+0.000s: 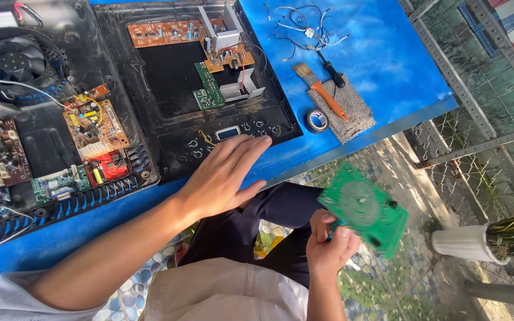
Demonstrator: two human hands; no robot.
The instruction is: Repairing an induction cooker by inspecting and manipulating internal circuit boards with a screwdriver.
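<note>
My right hand [328,246] grips a green circuit board [364,208] with a round spiral trace, held off the table's front edge, above my lap. My left hand [224,175] lies flat with its fingers spread, resting on the blue table [388,53] and touching the near rim of an opened black appliance shell [174,77]. Inside that shell sit an orange-brown circuit board [165,32] and a narrow green board [208,86].
A second opened black housing [49,137] with a fan [13,59] and several boards lies at the left. A paintbrush [322,89], a black-handled tool [331,70], a grey cloth [355,110], a tape roll [317,120] and loose wires [304,27] lie right. White pot [465,242] on the floor.
</note>
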